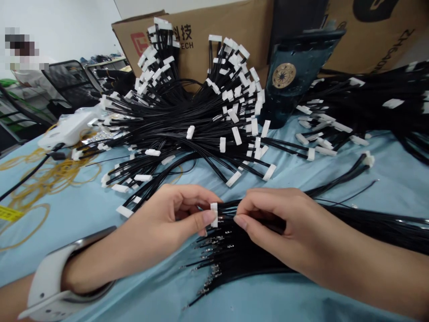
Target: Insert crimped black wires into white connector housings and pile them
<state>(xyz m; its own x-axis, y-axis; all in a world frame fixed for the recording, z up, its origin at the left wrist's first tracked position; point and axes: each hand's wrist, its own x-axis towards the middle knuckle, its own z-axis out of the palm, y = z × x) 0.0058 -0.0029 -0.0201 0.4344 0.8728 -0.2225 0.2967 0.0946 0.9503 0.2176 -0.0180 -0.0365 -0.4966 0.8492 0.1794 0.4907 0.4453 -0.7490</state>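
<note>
Item: white connector (214, 215), one, slim, multi-slotted, upright on its narrow end. Location: on the near part of the blue-covered tabletop (150, 286), well in from the left edge; near edge out of view. Black wires (258, 255) ran from it to the right; others lay loose below, their metal terminals (214, 270) pointing toward the left edge.

Handling, as judged: connector very light, rigid, smooth enough to twist between fingertips; best held by its broad faces, slot side left clear. Wires limp and springy, likely slick; best taken close behind the terminals, where they would bend least. Terminals small and probably easily bent; not to be pinched.

Left hand (187, 209): pinched on the connector, thumb on the near side, fingers curled behind; forearm in from the lower left, wristwatch (50, 277) at the wrist.

Right hand (276, 214): thumb and forefinger closed on wires just right of the connector, number caught not discernible; remaining fingers tucked toward the palm; forearm in from the lower right. Hands near each other, not touching.
</note>
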